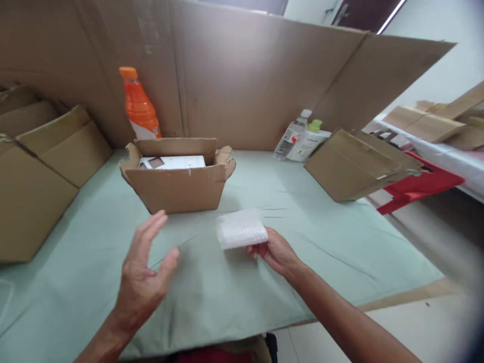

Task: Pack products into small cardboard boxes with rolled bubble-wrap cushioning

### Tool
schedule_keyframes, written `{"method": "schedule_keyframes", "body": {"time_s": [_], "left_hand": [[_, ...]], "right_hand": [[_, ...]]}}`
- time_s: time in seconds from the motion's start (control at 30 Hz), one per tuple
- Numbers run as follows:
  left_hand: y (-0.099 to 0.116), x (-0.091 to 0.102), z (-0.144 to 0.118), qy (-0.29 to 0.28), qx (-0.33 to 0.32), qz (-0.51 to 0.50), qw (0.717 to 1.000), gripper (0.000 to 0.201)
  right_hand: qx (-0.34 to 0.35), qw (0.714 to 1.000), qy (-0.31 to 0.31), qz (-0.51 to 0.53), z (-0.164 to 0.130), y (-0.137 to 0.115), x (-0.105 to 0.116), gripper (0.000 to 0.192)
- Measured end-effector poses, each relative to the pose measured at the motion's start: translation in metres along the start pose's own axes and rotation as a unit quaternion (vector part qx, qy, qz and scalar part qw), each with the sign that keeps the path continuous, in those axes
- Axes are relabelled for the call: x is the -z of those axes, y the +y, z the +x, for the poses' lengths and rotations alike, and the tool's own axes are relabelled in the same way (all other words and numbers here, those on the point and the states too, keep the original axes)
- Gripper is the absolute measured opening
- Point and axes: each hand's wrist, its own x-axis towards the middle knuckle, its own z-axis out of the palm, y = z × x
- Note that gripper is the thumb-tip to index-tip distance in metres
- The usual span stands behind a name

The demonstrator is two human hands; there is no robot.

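White bubble-wrap pad (241, 229) sits at frame centre, pinched at its lower right edge by the right hand (275, 250); its long axis runs left-right. Left hand (145, 267) hovers with an empty, spread grip to the pad's left, below the open cardboard box (177, 189) on the counter (302, 242).

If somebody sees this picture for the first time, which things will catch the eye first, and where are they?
The bright orange bottle stands out first, upright at the back behind the open cardboard box, which holds a white package. In front, the right hand grips a white bubble-wrap bundle over the pale green table cover, while the left hand is open and holds nothing. A red chair shows at the right edge.
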Motion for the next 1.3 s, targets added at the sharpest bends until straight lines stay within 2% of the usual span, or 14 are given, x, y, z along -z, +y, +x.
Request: {"method": "schedule_keyframes", "body": {"time_s": [0.07,0.13,0.2,0.3,0.4,0.5,0.57,0.73,0.87,0.97,1.03,1.13,1.2,1.3], "left_hand": [[0.015,-0.001,-0.021,-0.047,-0.009,-0.004,0.999,0.05],[0.017,-0.005,-0.039,-0.074,0.005,-0.01,0.997,0.049],[0.012,-0.01,-0.051,-0.088,0.024,-0.016,0.996,0.05],[0.0,-0.013,-0.059,-0.09,0.048,-0.006,0.995,0.053],[-0.007,-0.016,-0.061,-0.092,0.054,0.007,0.994,0.05],[-0.009,-0.018,-0.062,-0.094,0.032,0.004,0.995,0.044],[-0.008,-0.021,-0.063,-0.101,0.013,-0.002,0.995,0.041],[-0.002,-0.026,-0.062,-0.141,-0.006,-0.009,0.99,0.048],[0.005,-0.024,-0.061,-0.155,-0.045,-0.026,0.987,0.046],[0.009,-0.019,-0.064,-0.179,-0.065,-0.091,0.977,0.039],[0.011,-0.02,-0.066,-0.169,-0.046,-0.098,0.98,0.037],[0.012,-0.028,-0.069,-0.161,-0.016,-0.037,0.986,0.045],[0.014,-0.036,-0.072,-0.199,-0.022,0.004,0.98,0.045],[0.018,-0.044,-0.078,-0.252,-0.068,0.048,0.964,0.02]], "right_hand": [[-0.023,0.999,-0.042,0.012,-0.003,0.009,-0.018,0.019],[-0.051,0.995,-0.082,-0.002,-0.006,0.017,-0.034,0.023],[-0.084,0.988,-0.122,-0.042,-0.009,0.023,-0.042,0.031],[-0.111,0.967,-0.174,-0.148,-0.014,0.025,-0.042,0.05],[-0.035,0.934,-0.151,-0.321,-0.02,0.017,-0.031,0.051],[0.104,0.864,-0.054,-0.49,-0.025,0.004,-0.022,0.034],[0.17,0.823,-0.02,-0.542,-0.026,-0.002,-0.02,0.028],[0.283,0.77,-0.064,-0.569,-0.001,0.002,-0.029,0.026],[0.319,0.721,-0.122,-0.603,0.039,0.014,-0.039,0.026],[0.343,0.672,-0.093,-0.65,0.055,0.024,-0.044,0.029],[0.347,0.66,-0.041,-0.664,0.057,0.031,-0.046,0.039],[0.347,0.656,0.006,-0.67,0.055,0.038,-0.047,0.045],[0.358,0.655,0.004,-0.666,0.054,0.041,-0.047,0.031],[0.39,0.656,0.002,-0.646,0.05,0.038,-0.042,0.01]]}}
